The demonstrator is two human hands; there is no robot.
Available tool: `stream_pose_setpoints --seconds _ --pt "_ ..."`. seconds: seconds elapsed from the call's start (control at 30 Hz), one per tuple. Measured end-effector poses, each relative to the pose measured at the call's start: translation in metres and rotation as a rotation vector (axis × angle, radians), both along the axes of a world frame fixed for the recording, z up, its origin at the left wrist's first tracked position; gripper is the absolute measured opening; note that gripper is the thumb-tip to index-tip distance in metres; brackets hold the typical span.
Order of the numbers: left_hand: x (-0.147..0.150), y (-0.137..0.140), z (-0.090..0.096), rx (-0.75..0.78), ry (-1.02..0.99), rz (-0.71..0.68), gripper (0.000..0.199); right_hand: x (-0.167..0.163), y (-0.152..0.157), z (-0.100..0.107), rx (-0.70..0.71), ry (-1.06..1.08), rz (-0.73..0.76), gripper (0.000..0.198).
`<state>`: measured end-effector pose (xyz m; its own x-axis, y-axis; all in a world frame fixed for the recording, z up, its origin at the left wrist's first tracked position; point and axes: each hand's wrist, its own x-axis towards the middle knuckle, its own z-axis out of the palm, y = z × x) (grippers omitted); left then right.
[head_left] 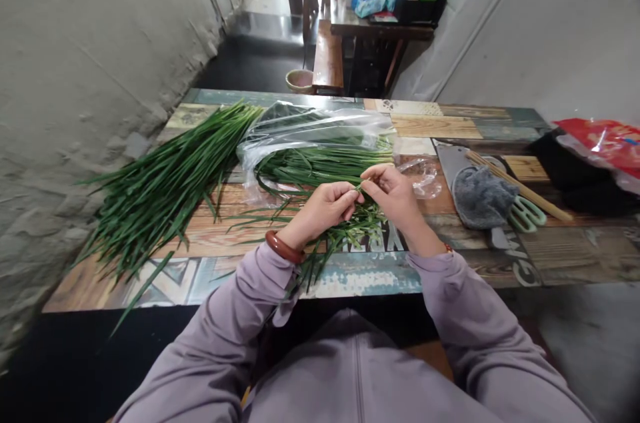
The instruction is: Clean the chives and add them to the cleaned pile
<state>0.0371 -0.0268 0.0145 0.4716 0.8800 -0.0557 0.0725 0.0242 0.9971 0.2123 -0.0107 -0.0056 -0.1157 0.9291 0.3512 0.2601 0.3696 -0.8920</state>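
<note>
My left hand (327, 206) is closed on thin green chives, its thumb and fingers pinching near the stem ends. Close beside it, my right hand (393, 196) pinches the same stems between thumb and fingertips. Below both hands lies a loose heap of chive scraps (367, 220). Just beyond them, a bunch of chives (315, 164) rests partly inside a clear plastic bag (320, 123). On the left, a large pile of long chives (170, 183) spreads over the table, its leaf tips reaching toward the near left edge.
The wood-patterned table (445, 276) stands against a rough wall at left. At right lie a grey cloth (483, 196), green-handled scissors (527, 213), wooden chopsticks (525, 186) and a red plastic bag (605, 143). A bench (329, 56) and another table (345, 26) stand beyond.
</note>
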Motion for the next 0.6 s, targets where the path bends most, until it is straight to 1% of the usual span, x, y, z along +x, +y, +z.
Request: stream_pose_setpoints --seconds 0.03,0.1,0.17,0.23,0.3,0.37,0.4,0.43,0.5,0.6 --pt "0.001 0.000 -0.001 0.048 0.038 0.000 0.030 -0.001 -0.001 0.001 0.034 -0.056 -0.013 0.015" --pt "0.002 0.001 -0.003 0.154 0.117 0.019 0.029 -0.002 -0.003 0.002 0.100 -0.150 -0.070 0.020" --pt "0.002 0.001 -0.006 0.287 0.206 0.053 0.029 0.000 -0.003 0.002 0.114 -0.173 -0.125 0.025" --pt "0.001 0.002 -0.008 0.450 0.310 0.081 0.029 0.005 0.001 0.001 0.065 -0.081 -0.173 0.028" --pt "-0.004 0.003 -0.007 0.583 0.394 0.111 0.028 0.013 0.007 0.000 0.017 0.094 -0.257 0.032" --pt "-0.009 0.004 -0.003 0.643 0.434 0.156 0.027 0.022 0.013 0.001 0.003 0.244 -0.334 0.038" --pt "-0.012 0.005 0.000 0.647 0.441 0.182 0.027 0.026 0.014 0.003 0.004 0.275 -0.347 0.041" --pt "-0.014 0.005 0.002 0.644 0.446 0.205 0.028 0.028 0.015 0.004 0.003 0.278 -0.336 0.043" --pt "-0.017 0.005 0.007 0.631 0.456 0.226 0.029 0.029 0.013 0.007 -0.023 0.227 -0.242 0.044" --pt "-0.015 0.004 0.009 0.627 0.459 0.190 0.026 0.022 0.009 0.008 -0.070 0.161 -0.055 0.029"
